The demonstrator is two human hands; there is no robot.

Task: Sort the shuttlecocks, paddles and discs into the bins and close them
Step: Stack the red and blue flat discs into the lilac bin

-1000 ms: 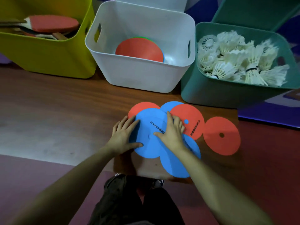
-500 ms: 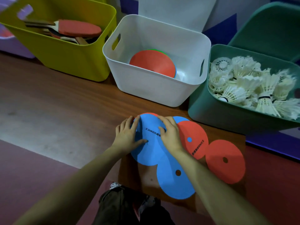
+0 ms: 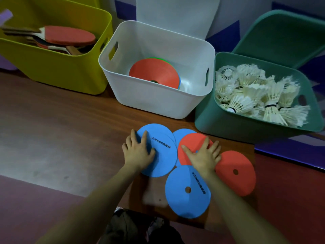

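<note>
Head view, floor level. Left hand (image 3: 139, 153) lies flat, fingers spread, palm down on the left part of a blue disc (image 3: 158, 150) with black lettering; it presses the disc without curling around it, and the thumb rests on the disc's face. Right hand (image 3: 204, 155) is likewise flat and splayed, resting on a red disc (image 3: 189, 147); no closed grasp visible on either hand. The red disc overlaps a second blue disc (image 3: 182, 133) of which only the upper edge shows, between the lettered blue disc and the red one. Nearer the camera, a third blue disc (image 3: 184, 199) with a centre hole lies flat, partly under the right wrist. To its right sits another red disc (image 3: 237, 173), also holed, its left edge touching or just under the right hand; cannot tell which. All five loose discs lie on the brown wood floor (image 3: 70, 129) in front of the bins. White bin (image 3: 154, 95), open, centre: holds a stack of discs, red on top with green and blue edges showing beneath. Yellow bin (image 3: 58, 71), open, left: holds paddles (image 3: 68, 36), one red-faced on top. Green bin (image 3: 246, 127), open, right: filled with white shuttlecocks (image 3: 255, 95). Lids stand upright behind the white and green bins.
</note>
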